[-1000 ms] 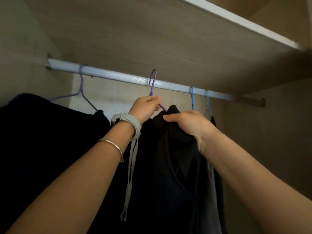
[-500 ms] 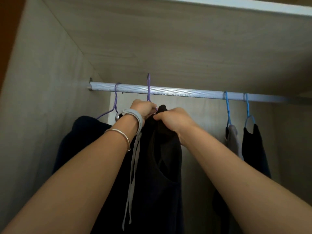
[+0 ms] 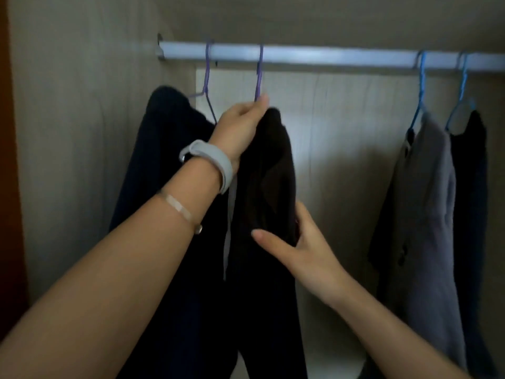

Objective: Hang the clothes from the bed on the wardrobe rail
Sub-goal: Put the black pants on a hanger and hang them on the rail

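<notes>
A silver wardrobe rail runs across the top. A purple hanger hooks over it and carries a black garment. My left hand, with a grey band on the wrist, grips the hanger's neck just above the garment's top. Lower down, my right hand holds the garment's right edge, thumb in front and fingers behind the cloth. A grey drawstring dangles beside the garment.
A dark navy garment hangs on another purple hanger at the left. At the right a grey garment and a dark one hang on blue hangers. The wardrobe's side wall stands close on the left.
My right hand has dropped from the garment's collar to its right edge lower down. The view has tilted down. My left hand stays on the hanger's neck.
</notes>
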Motion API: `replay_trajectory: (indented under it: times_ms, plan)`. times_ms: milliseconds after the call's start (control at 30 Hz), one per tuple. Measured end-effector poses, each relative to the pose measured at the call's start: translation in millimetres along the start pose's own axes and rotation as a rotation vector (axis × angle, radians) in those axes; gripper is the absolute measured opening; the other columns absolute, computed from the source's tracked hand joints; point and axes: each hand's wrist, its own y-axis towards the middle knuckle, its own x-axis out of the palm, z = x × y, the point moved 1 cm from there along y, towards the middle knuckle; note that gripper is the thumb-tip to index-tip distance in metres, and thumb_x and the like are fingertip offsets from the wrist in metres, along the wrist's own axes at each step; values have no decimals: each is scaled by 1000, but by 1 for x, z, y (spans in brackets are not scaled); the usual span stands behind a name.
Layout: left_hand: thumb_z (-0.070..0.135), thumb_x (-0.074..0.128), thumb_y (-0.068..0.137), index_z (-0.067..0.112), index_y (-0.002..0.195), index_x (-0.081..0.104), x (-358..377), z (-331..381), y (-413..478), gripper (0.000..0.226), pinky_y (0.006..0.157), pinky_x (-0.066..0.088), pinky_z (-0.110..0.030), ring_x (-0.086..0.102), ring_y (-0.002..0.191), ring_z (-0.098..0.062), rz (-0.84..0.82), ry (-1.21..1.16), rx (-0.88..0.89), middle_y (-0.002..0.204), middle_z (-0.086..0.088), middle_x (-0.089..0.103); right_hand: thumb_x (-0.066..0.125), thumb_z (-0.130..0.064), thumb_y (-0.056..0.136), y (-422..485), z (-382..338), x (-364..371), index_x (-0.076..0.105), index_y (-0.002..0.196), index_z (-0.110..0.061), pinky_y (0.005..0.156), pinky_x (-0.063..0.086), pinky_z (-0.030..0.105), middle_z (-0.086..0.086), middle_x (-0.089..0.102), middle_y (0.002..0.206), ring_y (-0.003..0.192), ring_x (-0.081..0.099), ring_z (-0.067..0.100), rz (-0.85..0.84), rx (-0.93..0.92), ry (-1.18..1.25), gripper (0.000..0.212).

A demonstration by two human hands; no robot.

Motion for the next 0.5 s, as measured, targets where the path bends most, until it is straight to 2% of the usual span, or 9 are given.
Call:
replay_trajectory:
  times_ms: [67,133,200,267,300,367,433,467,500]
  plan:
    - [52,63,73,14,120,56,3,-25,-42,61,109,38,-35,53,118,-10,-22,-76,62,126,3,58,74,-16,76,-26,38,10,51,120,-27,89,48,15,-21,65,109,105,60,-6,4,69,26,51]
    - [50,68,69,22,142,33,9,-60,-94,86,111,32,-25,46,127,-2,-82,8,48,139,10,48,72,-16,78,-55,77,23,61,108,-23,76,49,14,-26,70,88,89,65,-8,-71,217,-4,33]
    - [45,74,66,32,142,27,13,-93,-143,91,109,32,-17,42,130,4,-215,124,15,142,18,44,71,-22,80,-85,118,35,68,101,-24,72,50,14,-20,72,85,86,67,-4,-190,433,-9,22]
    - [36,75,71,43,135,28,14,-128,-183,80,101,34,-4,42,123,14,-260,185,-73,130,31,44,70,-29,79,-119,155,48,68,108,-26,83,52,18,-9,72,103,95,67,4,-312,629,-39,29]
    - [33,73,73,43,134,29,13,-143,-200,76,98,37,-3,45,119,15,-243,200,-145,125,32,46,69,-32,79,-136,169,54,67,111,-24,88,52,21,-4,71,110,98,67,7,-348,720,-59,33]
    - [30,71,77,32,133,39,8,-177,-228,64,93,45,-12,55,111,2,-195,258,-325,121,18,57,66,-36,82,-167,192,65,63,120,-21,92,49,22,2,67,121,105,64,13,-419,876,-120,41]
    - [29,65,83,17,126,52,4,-203,-243,46,84,49,-19,62,106,-15,-210,440,-453,115,-1,65,56,-46,86,-186,212,70,54,128,-19,95,46,23,3,61,127,114,59,18,-610,985,-355,51]
    - [28,60,87,11,120,58,2,-211,-245,37,81,50,-22,64,103,-21,-217,507,-505,112,-8,67,49,-52,87,-189,220,67,53,128,-17,95,46,27,6,62,125,112,60,21,-716,1021,-510,54]
    - [28,56,90,7,116,61,1,-217,-244,34,82,51,-26,65,102,-25,-205,530,-540,110,-13,68,43,-55,89,-187,225,64,54,124,-14,93,49,30,8,65,116,104,63,22,-753,1043,-621,55]
